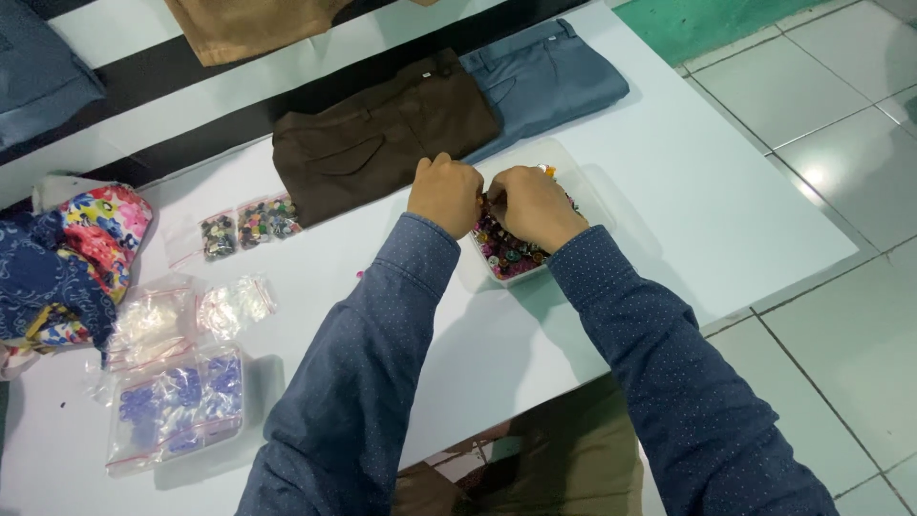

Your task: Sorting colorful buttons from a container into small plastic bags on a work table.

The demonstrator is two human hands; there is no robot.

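Two folded trousers, brown (382,139) and blue (544,81), lie on the white bench (707,201); nearer, a tray of mixed buttons (506,256). Left hand (445,194) and right hand (531,205) meet above it, fingers curled, their contents hidden.

Both hands, the left hand (445,194) and the right hand (533,206), curl knuckles-up, so the fingertips and anything pinched between them stay hidden. They cover much of the clear plastic tray of mixed coloured buttons (506,256). The tan folded garment (250,27) and the blue denim piece (38,72) are cut off by the top edge.
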